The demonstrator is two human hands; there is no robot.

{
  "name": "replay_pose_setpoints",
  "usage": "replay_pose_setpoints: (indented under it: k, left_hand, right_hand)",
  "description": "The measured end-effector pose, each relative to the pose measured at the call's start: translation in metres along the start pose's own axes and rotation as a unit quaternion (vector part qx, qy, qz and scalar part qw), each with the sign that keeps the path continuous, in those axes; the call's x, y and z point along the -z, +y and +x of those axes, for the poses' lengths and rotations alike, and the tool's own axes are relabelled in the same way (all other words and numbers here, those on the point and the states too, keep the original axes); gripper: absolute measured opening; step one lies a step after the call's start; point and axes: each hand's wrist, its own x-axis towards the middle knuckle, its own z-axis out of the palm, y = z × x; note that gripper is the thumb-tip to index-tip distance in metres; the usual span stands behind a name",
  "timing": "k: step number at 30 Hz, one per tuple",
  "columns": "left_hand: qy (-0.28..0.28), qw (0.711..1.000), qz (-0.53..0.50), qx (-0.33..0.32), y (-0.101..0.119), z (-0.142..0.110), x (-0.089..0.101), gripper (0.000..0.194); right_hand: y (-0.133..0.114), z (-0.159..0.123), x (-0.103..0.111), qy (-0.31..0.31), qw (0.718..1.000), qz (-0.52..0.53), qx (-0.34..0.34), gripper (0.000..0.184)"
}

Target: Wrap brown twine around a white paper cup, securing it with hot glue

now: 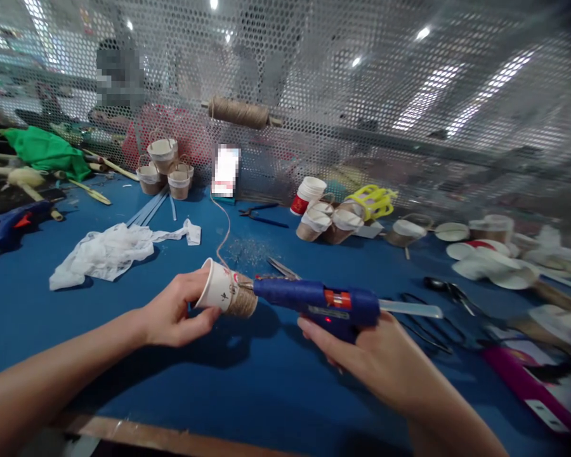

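Note:
My left hand [183, 309] grips a white paper cup [217, 289] by its rim, fingers inside and thumb outside. The cup lies tilted on its side above the table, its base pointing right. Twine [243, 301] is wound around its lower part, and a loose strand runs up and back from it. In my right hand [356, 349] is a blue hot glue gun [304, 298] with a clear glue stick [412, 308] poking out behind. Its nozzle is at the cup's side, at the edge of the wound twine. Scissors [284, 268] lie partly hidden behind the gun.
A twine spool [238, 113] hangs on the perforated metal screen [314, 76]. Twine-wrapped cups [163, 152] stand at back left, others [345, 222] at back right. Pliers [264, 216], white cloth [107, 254] and another glue gun [16, 222] lie on the blue table. A cable [428, 330] lies right.

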Motion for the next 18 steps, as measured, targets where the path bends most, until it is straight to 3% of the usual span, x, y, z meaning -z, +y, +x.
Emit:
replay_pose_setpoints:
  k: [5, 9, 12, 18]
  left_hand:
    - [-0.008, 1.000, -0.012, 0.019, 0.0000, -0.0002, -0.0011, 0.014]
    - [-0.022, 0.995, -0.063, 0.077, -0.0007, -0.0022, -0.0015, 0.022]
    - [-0.022, 0.988, -0.092, 0.121, -0.0017, -0.0032, -0.0018, 0.027]
    - [-0.008, 0.985, -0.101, 0.137, -0.0029, -0.0042, -0.0047, 0.028]
  right_hand:
    - [0.0003, -0.0013, -0.0020, 0.003, 1.000, -0.008, -0.008, 0.028]
    - [-0.0013, -0.0042, -0.0038, 0.009, 0.999, -0.045, -0.023, 0.036]
    - [-0.0007, -0.0062, -0.0037, 0.015, 0.998, -0.064, -0.004, 0.028]
    - [0.0071, -0.0078, -0.0052, 0.022, 0.998, -0.043, 0.027, 0.019]
